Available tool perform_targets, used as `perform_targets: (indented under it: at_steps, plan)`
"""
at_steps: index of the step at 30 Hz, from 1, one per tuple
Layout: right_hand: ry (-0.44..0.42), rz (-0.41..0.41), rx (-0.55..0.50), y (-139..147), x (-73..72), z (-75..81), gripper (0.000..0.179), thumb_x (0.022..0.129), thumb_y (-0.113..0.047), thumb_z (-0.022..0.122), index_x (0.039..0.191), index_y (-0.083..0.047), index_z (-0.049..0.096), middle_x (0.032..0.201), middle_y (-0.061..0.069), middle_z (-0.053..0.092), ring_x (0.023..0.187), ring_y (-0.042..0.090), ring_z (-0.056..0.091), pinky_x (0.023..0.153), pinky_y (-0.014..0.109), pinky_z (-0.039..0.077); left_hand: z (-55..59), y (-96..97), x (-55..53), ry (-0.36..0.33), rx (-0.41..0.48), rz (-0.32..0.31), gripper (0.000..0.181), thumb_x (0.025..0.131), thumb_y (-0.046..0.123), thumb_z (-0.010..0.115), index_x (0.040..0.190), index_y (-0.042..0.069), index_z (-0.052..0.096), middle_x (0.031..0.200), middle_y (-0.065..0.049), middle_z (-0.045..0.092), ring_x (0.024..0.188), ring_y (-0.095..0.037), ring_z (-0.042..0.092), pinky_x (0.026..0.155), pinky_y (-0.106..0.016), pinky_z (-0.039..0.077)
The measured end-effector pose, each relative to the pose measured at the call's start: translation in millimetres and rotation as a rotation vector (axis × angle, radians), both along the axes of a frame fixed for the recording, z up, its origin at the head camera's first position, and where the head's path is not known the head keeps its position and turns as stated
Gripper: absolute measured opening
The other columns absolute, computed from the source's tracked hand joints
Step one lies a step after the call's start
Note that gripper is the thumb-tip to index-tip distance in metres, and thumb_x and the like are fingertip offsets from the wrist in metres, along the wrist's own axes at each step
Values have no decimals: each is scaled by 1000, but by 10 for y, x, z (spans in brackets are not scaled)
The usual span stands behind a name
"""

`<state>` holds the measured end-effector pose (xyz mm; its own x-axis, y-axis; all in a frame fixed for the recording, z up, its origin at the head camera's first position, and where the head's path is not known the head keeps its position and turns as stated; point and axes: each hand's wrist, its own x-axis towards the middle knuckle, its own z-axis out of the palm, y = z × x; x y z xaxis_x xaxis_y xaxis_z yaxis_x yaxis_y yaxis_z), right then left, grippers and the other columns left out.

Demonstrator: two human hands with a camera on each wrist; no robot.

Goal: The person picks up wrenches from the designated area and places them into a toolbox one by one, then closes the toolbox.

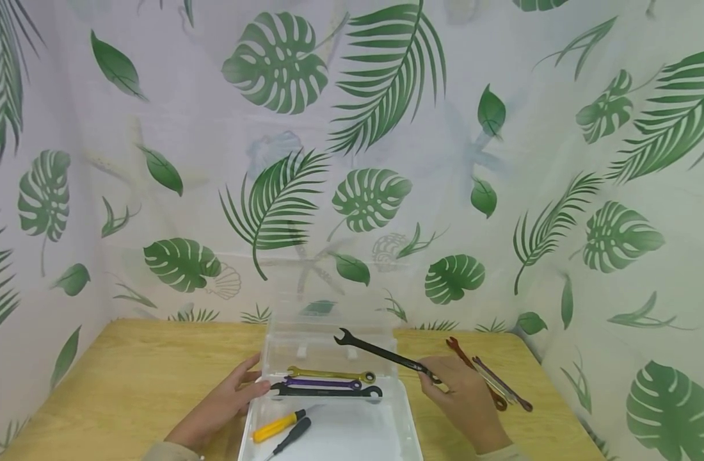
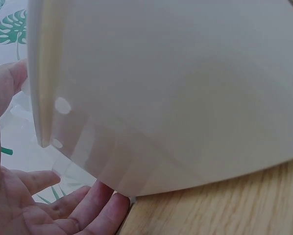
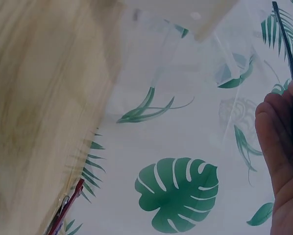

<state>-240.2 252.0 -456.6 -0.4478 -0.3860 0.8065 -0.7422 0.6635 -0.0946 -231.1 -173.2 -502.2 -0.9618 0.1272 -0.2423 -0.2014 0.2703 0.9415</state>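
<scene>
My right hand [image 1: 464, 397] holds a black combination wrench [image 1: 381, 351] by one end, raised over the box's right rear part. Its open-ended jaw points up and left. In the right wrist view the same wrench [image 3: 286, 44] shows only in part at the edge. My left hand [image 1: 228, 400] holds the left rear corner of a white plastic box [image 1: 409, 422], thumb at the rim and fingers outside. Inside, at the back, lie a gold wrench [image 1: 329, 374], a purple wrench [image 1: 323, 383] and another black wrench [image 1: 329, 392]. In front lie a yellow-handled tool [image 1: 274, 428] and a black-handled screwdriver [image 1: 293, 435].
Right of the box, a red wrench [image 1: 463, 353], a purple wrench [image 1: 504, 386] and a silvery one between them lie on the wooden table [image 1: 156, 358]. The box's clear lid [image 1: 329, 314] stands raised behind it. A leaf-patterned curtain [image 1: 386, 256] borders the table.
</scene>
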Motion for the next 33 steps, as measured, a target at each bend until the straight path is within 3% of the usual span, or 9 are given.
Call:
perform_targets:
  at_steps: [4, 7, 9, 20, 33]
  plan:
    - [4, 13, 32, -55, -19, -39, 18, 100, -26, 65, 98, -15, 78, 95, -4, 77, 85, 15, 72, 72, 20, 58, 7, 7, 16, 14, 20, -7, 85, 98, 52, 66, 163, 15, 28, 154, -28, 43, 129, -45, 54, 100, -66, 50]
    - [-15, 50, 47, -105, -36, -56, 9, 91, -17, 72, 98, -13, 78, 95, -3, 77, 85, 15, 73, 72, 21, 59, 3, 16, 24, 24, 33, -10, 83, 98, 49, 66, 163, 14, 28, 153, -29, 43, 129, -45, 54, 100, -66, 50]
    - [-20, 71, 62, -139, -51, -54, 13, 85, -10, 76, 98, -13, 79, 95, -2, 77, 83, 14, 73, 70, 20, 58, -1, 19, 23, 27, 34, -11, 82, 99, 49, 66, 163, 14, 28, 153, -29, 43, 129, -45, 55, 100, -66, 50]
    - [37, 94, 212, -327, -172, 60, 22, 77, -8, 83, 98, -11, 79, 91, -2, 76, 77, 9, 71, 66, 20, 58, 3, 24, 28, 11, 13, -2, 83, 99, 52, 64, 163, 15, 28, 152, -27, 45, 129, -45, 55, 99, -66, 51]
    - [-63, 134, 269, -494, -251, 159, 17, 80, -9, 85, 96, -12, 80, 93, -1, 78, 81, 11, 74, 67, 21, 60, 9, 67, 96, -15, -7, 22, 86, 96, 59, 64, 163, 19, 28, 153, -24, 44, 131, -46, 52, 100, -67, 49]
